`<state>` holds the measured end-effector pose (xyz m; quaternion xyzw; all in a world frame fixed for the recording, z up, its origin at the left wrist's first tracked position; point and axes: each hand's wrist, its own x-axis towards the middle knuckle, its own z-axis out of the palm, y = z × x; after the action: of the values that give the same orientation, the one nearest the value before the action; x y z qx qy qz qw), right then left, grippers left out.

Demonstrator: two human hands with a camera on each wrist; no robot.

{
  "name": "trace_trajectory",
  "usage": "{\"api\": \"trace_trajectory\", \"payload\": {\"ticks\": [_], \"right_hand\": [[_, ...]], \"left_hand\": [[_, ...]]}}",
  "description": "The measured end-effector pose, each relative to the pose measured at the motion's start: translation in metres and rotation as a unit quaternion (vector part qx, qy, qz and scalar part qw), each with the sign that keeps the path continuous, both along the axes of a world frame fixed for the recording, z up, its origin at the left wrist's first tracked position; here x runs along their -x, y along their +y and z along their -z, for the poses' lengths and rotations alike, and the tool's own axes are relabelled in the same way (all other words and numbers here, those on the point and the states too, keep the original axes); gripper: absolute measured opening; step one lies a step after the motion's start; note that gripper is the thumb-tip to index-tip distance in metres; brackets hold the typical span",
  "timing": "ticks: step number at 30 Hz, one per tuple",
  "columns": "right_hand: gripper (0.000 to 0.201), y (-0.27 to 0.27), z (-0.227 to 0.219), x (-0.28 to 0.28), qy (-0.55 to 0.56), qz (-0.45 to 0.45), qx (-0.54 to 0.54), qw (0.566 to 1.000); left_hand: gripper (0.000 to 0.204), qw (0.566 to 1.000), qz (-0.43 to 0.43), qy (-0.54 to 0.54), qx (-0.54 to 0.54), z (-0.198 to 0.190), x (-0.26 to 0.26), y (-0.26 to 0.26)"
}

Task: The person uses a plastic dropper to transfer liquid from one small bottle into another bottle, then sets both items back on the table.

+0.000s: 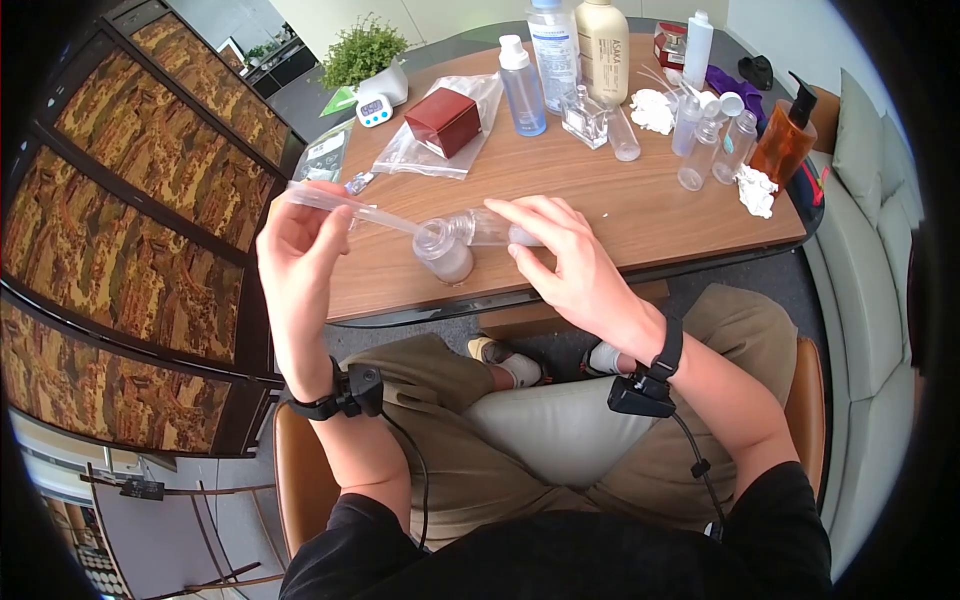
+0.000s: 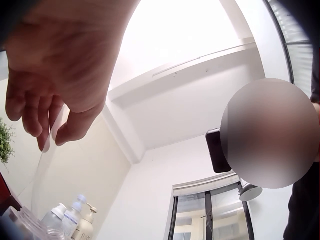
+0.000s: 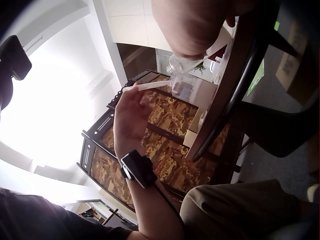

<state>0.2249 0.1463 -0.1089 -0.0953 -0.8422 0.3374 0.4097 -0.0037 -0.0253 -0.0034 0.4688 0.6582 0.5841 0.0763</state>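
My left hand (image 1: 301, 240) pinches a slim translucent plastic tube (image 1: 375, 213) between thumb and fingers. The tube slants down to the right, its far end at the mouth of a small clear bottle (image 1: 445, 262). That bottle stands upright and uncapped near the table's front edge, with something whitish low in it. From the right, my right hand (image 1: 565, 250) grips a second clear bottle (image 1: 487, 228), tilted nearly flat with its neck at the standing bottle's mouth. In the right wrist view, the tilted bottle's neck (image 3: 175, 64) overlaps the top of the standing bottle (image 3: 184, 88).
Beyond my hands on the wooden table (image 1: 610, 190) are a dark red box (image 1: 443, 122) on a plastic bag, a blue pump bottle (image 1: 522, 90) and a glass perfume bottle (image 1: 585, 120). Several small clear bottles, crumpled tissues (image 1: 757, 190) and an amber pump bottle (image 1: 783, 140) stand to the right.
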Motion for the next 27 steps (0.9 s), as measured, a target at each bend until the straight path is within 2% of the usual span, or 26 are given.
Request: {"api": "trace_trajectory", "payload": {"ticks": [3, 6, 9, 11, 13, 27], "right_hand": [[0.048, 0.000, 0.000, 0.000, 0.000, 0.000, 0.000, 1.000], [0.048, 0.000, -0.001, 0.000, -0.001, 0.000, 0.002, 1.000], [0.048, 0.000, 0.000, 0.001, -0.002, -0.001, 0.002, 1.000], [0.048, 0.000, 0.000, 0.001, 0.000, 0.001, 0.000, 1.000], [0.048, -0.001, 0.000, 0.000, -0.003, 0.003, 0.000, 1.000], [0.048, 0.000, 0.000, 0.000, -0.003, -0.003, 0.006, 1.000]], "left_hand": [[0.014, 0.996, -0.020, -0.004, -0.083, -0.001, 0.001, -0.001], [0.014, 0.995, -0.023, 0.000, -0.093, -0.002, -0.003, 0.001], [0.019, 0.998, 0.022, -0.009, -0.057, 0.003, -0.002, 0.004], [0.020, 0.997, 0.024, -0.022, -0.072, 0.010, -0.001, 0.010], [0.020, 0.998, 0.038, -0.018, -0.036, 0.008, -0.006, 0.011], [0.020, 0.999, 0.042, -0.018, -0.028, 0.006, -0.007, 0.012]]}}
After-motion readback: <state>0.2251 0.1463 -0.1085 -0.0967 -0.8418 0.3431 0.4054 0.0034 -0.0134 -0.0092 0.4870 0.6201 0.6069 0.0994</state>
